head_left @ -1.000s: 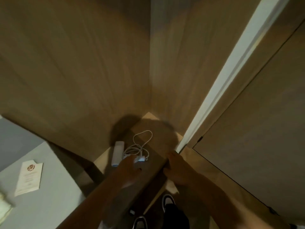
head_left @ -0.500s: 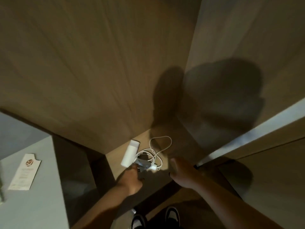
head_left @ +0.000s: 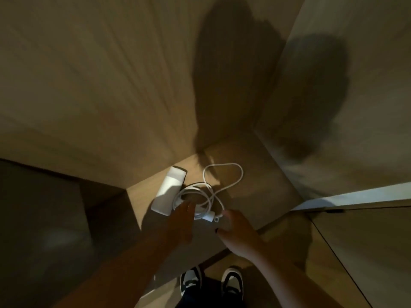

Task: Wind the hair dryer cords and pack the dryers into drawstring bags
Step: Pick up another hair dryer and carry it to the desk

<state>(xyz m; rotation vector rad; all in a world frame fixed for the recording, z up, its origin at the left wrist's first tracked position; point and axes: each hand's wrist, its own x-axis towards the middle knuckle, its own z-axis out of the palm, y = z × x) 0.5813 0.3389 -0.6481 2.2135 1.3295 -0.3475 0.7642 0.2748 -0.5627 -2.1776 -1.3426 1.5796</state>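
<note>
A white hair dryer (head_left: 169,192) lies on a wooden shelf (head_left: 251,174) inside a cabinet niche. Its white cord (head_left: 222,181) sprawls in loose loops to the right, ending in a white plug (head_left: 209,217). My left hand (head_left: 181,218) reaches in with fingers stretched forward, its tips at the coil next to the dryer's near end. My right hand (head_left: 235,225) is at the plug end, fingers loosely bent; whether it touches the plug is unclear. No drawstring bag is in view.
Wooden panels (head_left: 111,85) wall the niche at the back and right. An open cabinet door edge (head_left: 355,196) juts in at the right. A dark surface (head_left: 44,218) lies to the left. My feet in black-and-white shoes (head_left: 211,281) stand below.
The view has swung left and closer to the shelf. My left hand has gone from curled near the cord to stretched fingers at the coil; my right hand has moved from the shelf edge to the plug.
</note>
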